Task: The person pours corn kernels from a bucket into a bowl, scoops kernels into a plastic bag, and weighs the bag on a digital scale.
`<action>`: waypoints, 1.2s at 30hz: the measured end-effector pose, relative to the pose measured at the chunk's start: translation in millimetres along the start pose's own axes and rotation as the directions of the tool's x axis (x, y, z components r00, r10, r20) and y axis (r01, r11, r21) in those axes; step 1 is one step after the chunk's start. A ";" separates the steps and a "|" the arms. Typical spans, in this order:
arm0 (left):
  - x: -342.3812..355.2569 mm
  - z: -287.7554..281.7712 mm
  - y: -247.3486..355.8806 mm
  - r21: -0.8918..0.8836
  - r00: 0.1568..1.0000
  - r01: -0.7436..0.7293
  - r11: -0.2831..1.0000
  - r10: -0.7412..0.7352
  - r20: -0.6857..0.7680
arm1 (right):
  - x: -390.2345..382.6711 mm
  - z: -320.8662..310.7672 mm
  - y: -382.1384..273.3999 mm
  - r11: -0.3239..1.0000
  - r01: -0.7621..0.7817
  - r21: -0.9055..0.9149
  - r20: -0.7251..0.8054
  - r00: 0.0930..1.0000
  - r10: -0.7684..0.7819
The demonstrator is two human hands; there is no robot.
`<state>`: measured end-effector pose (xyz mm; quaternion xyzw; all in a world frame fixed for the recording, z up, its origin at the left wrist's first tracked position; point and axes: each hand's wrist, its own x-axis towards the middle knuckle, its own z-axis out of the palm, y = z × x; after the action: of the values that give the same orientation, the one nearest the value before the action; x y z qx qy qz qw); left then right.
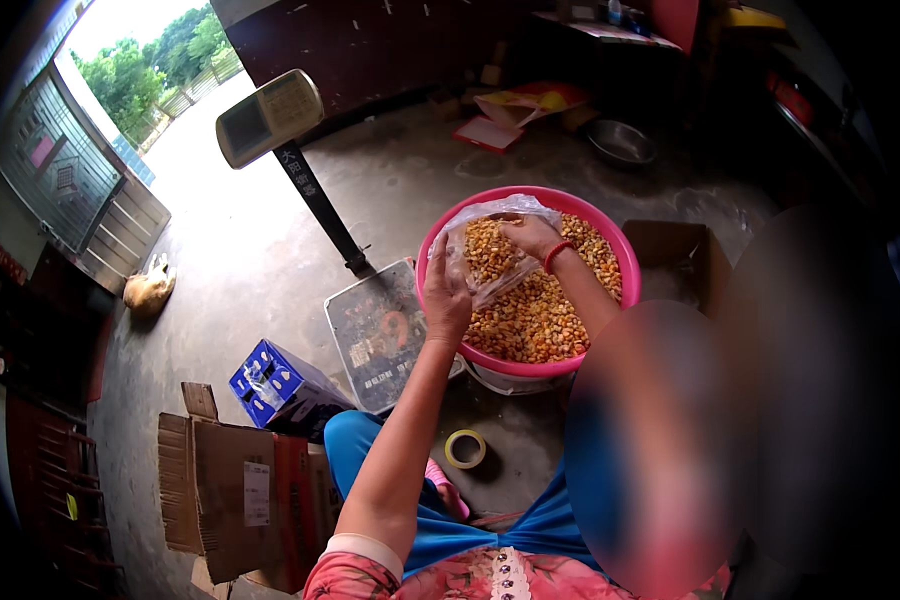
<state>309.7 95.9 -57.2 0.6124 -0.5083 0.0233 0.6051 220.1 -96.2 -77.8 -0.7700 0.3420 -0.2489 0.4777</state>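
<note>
- Your left hand (447,297) has the near-left edge of the clear plastic bag (500,285) pinched between thumb and fingers.
- Your right hand (534,238) is at the bag's far-right side, by the kernels; fingertips hidden, so can't tell if it's gripping plastic, corn or nothing.
- Bag lies tilted over the far-left part of the pink basin (515,367), some corn kernels (545,322) showing through it, loose ones filling the basin around and below.
- To do this well: hold the mouth wide with your left, and scoop low with your right, palm cupped, so kernels slide in instead of catching on the film.
- Thin plastic probably tears or folds easily; go gently, and stay inside the rim so spills land back in the basin.
- Platform scale (373,340) sits just left of the basin, its display (270,117) on a post (315,195) farther off; mind your left elbow there.
- Tape roll (449,449) lies on the floor near your feet, blue box (283,388) left of your knee, open carton (230,490) nearer left.
- Another cardboard box (670,240) stands right of the basin, limiting space there; metal bowl (620,142) well beyond.
- Near right is blurred; can't read it.
</note>
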 end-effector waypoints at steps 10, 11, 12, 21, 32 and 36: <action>-6.0 -3.2 -2.1 -0.219 0.954 0.299 0.929 -0.287 0.083 | -110.0 -9.5 -42.6 0.950 0.075 0.304 0.144 0.982 -0.124; -6.3 -3.4 -1.0 -0.243 0.936 0.349 0.905 -0.326 0.130 | -113.6 -12.2 -41.7 0.947 0.069 0.313 0.098 0.990 -0.105; -8.6 -1.8 -8.5 -0.287 0.959 0.281 0.916 -0.254 0.127 | -109.5 -16.1 -35.0 0.970 0.082 0.228 0.062 0.993 -0.099; 38.6 -4.3 7.2 -0.434 0.888 0.451 0.780 -0.440 0.132 | -88.6 -57.7 -58.0 0.981 -0.040 0.188 -0.018 0.999 0.044; 120.7 -30.4 66.2 -0.218 0.956 0.292 0.931 -0.286 0.061 | -82.2 -81.9 -109.4 0.914 0.109 0.390 0.003 0.993 -0.119; 67.4 -31.3 43.0 -0.135 0.976 0.189 0.973 -0.171 0.133 | -104.5 -88.6 -86.8 0.893 -0.012 0.449 0.147 0.987 -0.061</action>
<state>332.6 90.5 25.3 0.6102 -0.4866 -0.1062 0.6161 115.2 -39.6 32.2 -0.6605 0.2268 -0.2655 0.6647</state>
